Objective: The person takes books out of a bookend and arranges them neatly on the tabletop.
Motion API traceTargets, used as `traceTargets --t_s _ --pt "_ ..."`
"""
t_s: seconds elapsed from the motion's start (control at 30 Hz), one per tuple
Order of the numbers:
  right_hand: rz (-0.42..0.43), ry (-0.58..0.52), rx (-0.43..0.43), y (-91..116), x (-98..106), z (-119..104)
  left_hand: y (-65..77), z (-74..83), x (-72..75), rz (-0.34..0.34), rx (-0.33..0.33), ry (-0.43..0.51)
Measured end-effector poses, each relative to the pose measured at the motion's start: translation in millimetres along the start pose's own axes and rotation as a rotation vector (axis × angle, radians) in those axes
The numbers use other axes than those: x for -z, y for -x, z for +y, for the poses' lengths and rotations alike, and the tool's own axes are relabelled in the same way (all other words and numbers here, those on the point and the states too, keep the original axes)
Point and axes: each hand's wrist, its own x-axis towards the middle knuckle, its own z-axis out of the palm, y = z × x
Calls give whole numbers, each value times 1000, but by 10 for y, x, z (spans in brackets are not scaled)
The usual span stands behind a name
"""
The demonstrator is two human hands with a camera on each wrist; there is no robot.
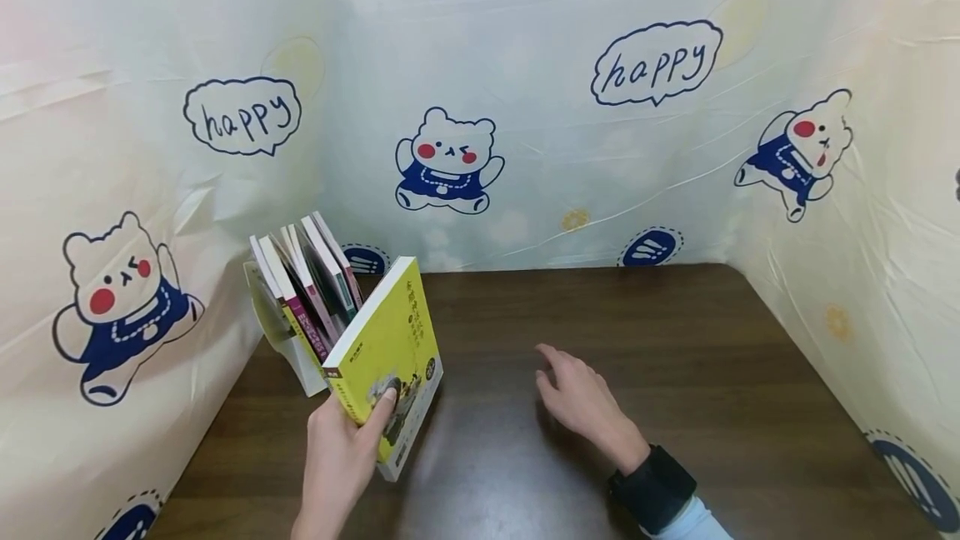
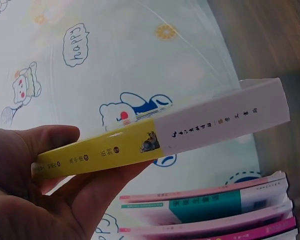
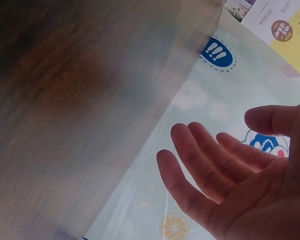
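Beyond the left hand (image 1: 337, 450), gripping a yellow book (image 1: 393, 340) best held firmly to avoid knocks, stand other books (image 1: 306, 327), the right hand (image 1: 581, 398) relaxed and empty.

A dark brown worktop (image 1: 637, 332) with wood grain extends toward a printed sheet (image 1: 540, 32). The far right corner of the worktop is rounded. The sheet forms the rear, left and right enclosure surfaces. Base color: pale blue-green at the rear, cream at the sides. Printed motifs: white bears (image 1: 450, 161) in blue clothing, cloud-shaped "happy" bubbles (image 1: 242, 117), blue ovals (image 1: 651, 247) and orange slices (image 1: 575, 219). Creases (image 1: 682, 186) cross the sheet. Soft light produces a diffuse reflection (image 1: 487, 444) on the worktop's near portion.
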Motion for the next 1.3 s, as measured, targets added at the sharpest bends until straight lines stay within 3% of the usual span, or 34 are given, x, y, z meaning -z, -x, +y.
traceTargets --t_s 0.3,0.8,1.07,1.3 --pt "-33 2 46 28 -41 -3 -51 -18 -113 -33 -59 52" --pt "-35 -8 52 21 -65 -11 -180 -27 -244 -103 -53 120" --pt "-16 7 61 -7 -81 -50 -205 -12 -291 -177 -64 186" --pt "-18 -58 60 -27 -99 -113 -219 20 -299 -228 -77 240"
